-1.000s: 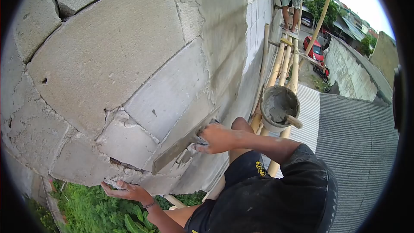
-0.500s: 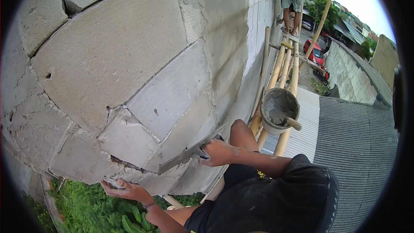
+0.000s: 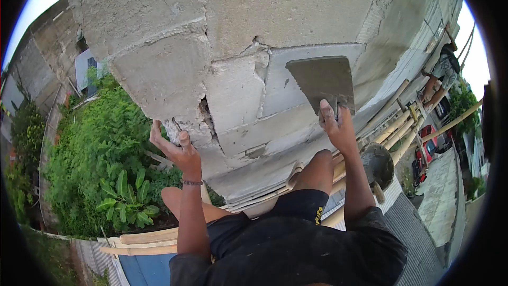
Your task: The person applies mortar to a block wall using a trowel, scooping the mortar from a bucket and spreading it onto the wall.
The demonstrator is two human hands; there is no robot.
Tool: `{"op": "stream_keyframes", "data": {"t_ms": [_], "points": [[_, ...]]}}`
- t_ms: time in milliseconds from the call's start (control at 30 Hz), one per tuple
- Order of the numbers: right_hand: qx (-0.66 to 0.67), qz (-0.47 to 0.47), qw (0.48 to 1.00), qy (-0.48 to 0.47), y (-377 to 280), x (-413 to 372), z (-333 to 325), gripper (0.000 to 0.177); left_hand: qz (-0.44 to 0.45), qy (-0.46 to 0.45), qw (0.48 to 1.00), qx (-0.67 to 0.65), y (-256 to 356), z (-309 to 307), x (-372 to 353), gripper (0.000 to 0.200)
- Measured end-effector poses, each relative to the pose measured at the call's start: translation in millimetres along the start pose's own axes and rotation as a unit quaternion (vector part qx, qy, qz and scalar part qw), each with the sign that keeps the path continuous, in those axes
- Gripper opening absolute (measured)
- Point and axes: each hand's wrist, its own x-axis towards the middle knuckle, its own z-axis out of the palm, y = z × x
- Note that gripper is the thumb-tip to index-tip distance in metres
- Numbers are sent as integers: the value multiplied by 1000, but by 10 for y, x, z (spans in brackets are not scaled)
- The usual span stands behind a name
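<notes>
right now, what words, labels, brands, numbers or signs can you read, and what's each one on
No text can be read.
Yellow print on the dark shorts: too small and blurred.
Trowel: no lettering seen.
Red car: too small to make out a plate.

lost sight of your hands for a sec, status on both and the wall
Right hand gripping trowel over blockwork wall. Left hand at wall's broken lower edge, no tool. Bucket beside right forearm.

Illegible yellow print [image 3: 318, 215] on shorts [image 3: 297, 205]
</notes>
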Motion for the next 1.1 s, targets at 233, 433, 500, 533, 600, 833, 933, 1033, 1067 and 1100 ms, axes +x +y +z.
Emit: {"op": "stream_keyframes", "data": {"t_ms": [233, 433, 500, 533, 600, 833, 933, 1033, 1067, 1100], "points": [[-105, -76, 992, -16, -82, 177, 131, 41, 4, -13, 1000, 2, -16, -40, 11, 81], [-130, -77, 988, -35, 23, 182, 131, 37, 5, -12, 1000, 3, -55, -32, -3, 81], [-25, 48, 998, -29, 17, 183, 152, 37, 10, -14, 1000, -5, -53, -27, 18, 82], [-149, -66, 986, -28, 75, 203, 181, 37, 12, -15, 1000, -7, -60, -24, 17, 82], [-274, -178, 945, -21, 87, 220, 167, 37, 11, -5, 1000, -11, -86, -6, -3, 82], [-328, -69, 937, -99, 112, 129, 161, 44, -13, -5, 1000, -3, -3, -23, -13, 84], [-220, -127, 967, 27, 385, 17, 304, 50, -21, -12, 1000, -3, 64, -46, 2, 84], [-326, -34, 937, -121, 90, -23, 193, 52, -19, -17, 1000, -7, 90, -65, 4, 83], [-335, -23, 932, -133, 60, -57, 181, 52, -13, -18, 1000, 5, 92, -76, -4, 78], [-344, -14, 927, -147, 77, -103, 199, 52, -7, -17, 1000, 19, 97, -86, -8, 72]]}}
